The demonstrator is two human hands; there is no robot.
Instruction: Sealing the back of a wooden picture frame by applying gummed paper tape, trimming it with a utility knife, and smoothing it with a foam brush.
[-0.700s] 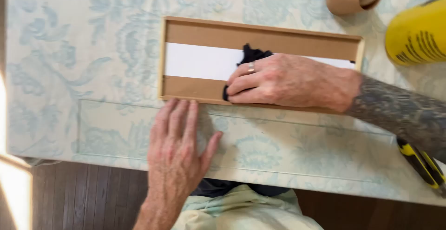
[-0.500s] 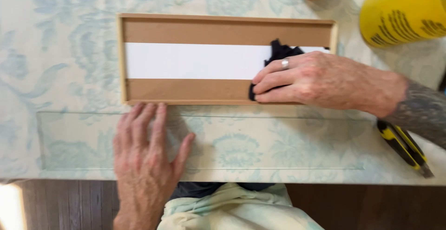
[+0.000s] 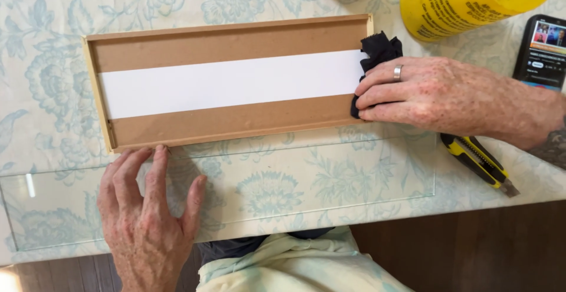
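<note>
The right hand (image 3: 436, 94) presses a bunched black cloth (image 3: 377, 53) against the right end of a long, shallow frame (image 3: 230, 38), which lies on the counter (image 3: 59, 9) with its brown backing and white strip facing up. The left hand (image 3: 147, 215) lies spread and flat on a clear glass pane (image 3: 330, 180) just nearer. The pane looks stiff, slippery, brittle and sharp-edged, best lifted by its long edges. The frame seems light and rigid.

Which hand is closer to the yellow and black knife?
The right hand. It presses a black cloth on the frame's end, just above the knife. The left hand lies flat on the glass sheet, far across from it.
</note>
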